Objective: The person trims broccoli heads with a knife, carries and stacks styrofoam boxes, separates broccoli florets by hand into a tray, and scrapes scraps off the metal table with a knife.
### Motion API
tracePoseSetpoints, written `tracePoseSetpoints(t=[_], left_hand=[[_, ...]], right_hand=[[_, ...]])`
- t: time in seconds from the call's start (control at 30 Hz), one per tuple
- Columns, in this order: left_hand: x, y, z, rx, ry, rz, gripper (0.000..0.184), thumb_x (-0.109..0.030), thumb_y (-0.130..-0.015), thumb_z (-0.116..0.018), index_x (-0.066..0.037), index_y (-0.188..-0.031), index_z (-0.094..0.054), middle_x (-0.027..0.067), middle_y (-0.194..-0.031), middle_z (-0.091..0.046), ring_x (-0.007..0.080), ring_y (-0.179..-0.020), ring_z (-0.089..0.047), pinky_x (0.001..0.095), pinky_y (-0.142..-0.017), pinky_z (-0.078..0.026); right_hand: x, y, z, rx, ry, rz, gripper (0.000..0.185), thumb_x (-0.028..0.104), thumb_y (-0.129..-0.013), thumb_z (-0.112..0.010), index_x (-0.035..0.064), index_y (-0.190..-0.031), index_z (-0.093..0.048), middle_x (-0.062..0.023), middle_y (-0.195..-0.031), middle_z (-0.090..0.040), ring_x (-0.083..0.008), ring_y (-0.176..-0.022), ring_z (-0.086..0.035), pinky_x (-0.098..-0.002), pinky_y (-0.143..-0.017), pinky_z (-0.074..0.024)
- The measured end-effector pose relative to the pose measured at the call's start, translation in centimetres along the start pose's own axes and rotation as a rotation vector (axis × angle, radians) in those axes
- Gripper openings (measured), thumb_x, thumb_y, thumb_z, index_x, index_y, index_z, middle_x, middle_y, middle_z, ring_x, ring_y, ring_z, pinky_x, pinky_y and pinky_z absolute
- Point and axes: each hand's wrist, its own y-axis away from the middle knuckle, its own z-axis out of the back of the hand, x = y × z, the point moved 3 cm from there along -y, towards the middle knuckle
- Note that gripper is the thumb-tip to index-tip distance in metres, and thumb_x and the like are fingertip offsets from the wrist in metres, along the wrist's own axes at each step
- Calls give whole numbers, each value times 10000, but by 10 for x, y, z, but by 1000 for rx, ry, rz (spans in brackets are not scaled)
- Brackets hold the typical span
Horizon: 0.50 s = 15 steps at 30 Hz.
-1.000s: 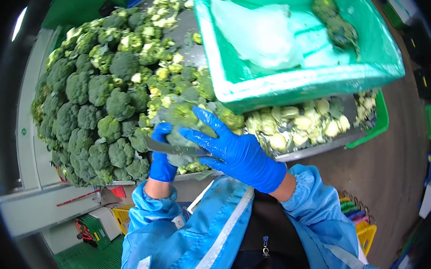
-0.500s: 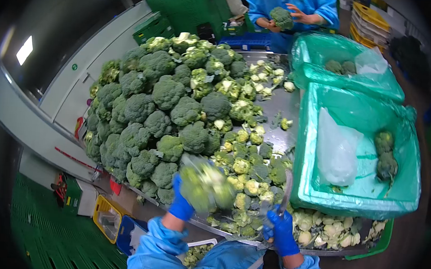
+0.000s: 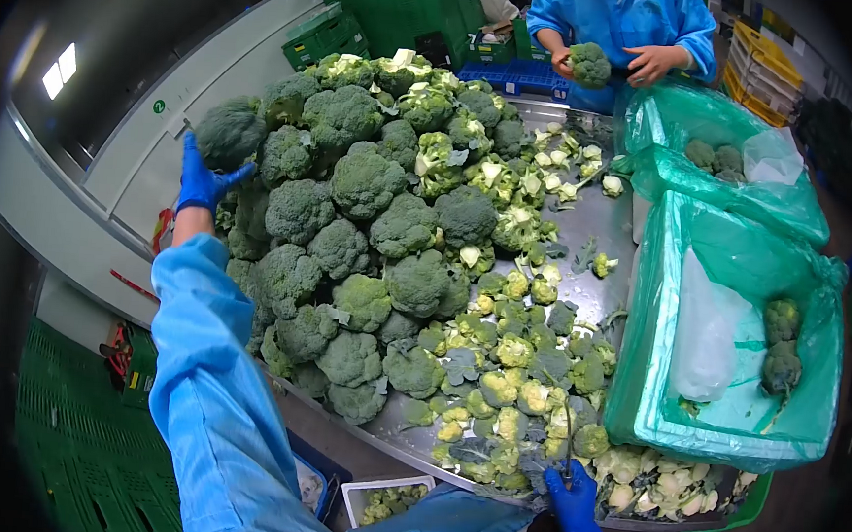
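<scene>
At the far left end of the pile, my left hand (image 3: 205,179) in a blue glove cups a broccoli head (image 3: 230,134), thumb and fingers around its lower side; the head is slightly blurred. My right hand (image 3: 575,504), also gloved, is closed on a knife (image 3: 569,434) by the table's front edge, its thin dark blade pointing up over the trimmings. A large pile of broccoli heads (image 3: 335,220) covers the left of the metal table (image 3: 587,218). Cut florets and stem pieces (image 3: 506,390) lie between the pile and the lined crate.
A crate lined with green plastic (image 3: 626,379) stands at the right, holding a clear bag and some broccoli. Behind it is a second lined crate (image 3: 746,204). Across the table, a person in blue (image 3: 620,28) holds a broccoli head. Pale stem pieces (image 3: 663,480) lie at front right.
My left hand has swung from the front middle to the far left of the pile. My right hand with the knife has lowered a little. The view has shifted slightly.
</scene>
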Motion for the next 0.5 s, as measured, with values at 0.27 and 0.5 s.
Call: tracePoseSetpoints(t=[0.27,0.5], left_hand=[[52,-77,44,-371,-1377,-614,656,-480,-900,-529,-42,-1381,-440,196,-1429,-419,344,-1339,-368,387,-1095,-296],[104,-58,31,-221,-1305,-424,595,-601,-895,-444,-92,-1104,-671,177,-1094,-659,347,-1019,-618,418,-886,-452]], right_hand=[[27,-4,-17,63,149,-29,226,200,-837,-702,4,-912,-620,-74,-604,-555,-94,-558,-473,-294,-522,-407],[26,-19,-12,43,242,38,296,268,-843,-693,14,-979,-624,-131,-606,-586,-212,-524,-575,-337,-517,-449]])
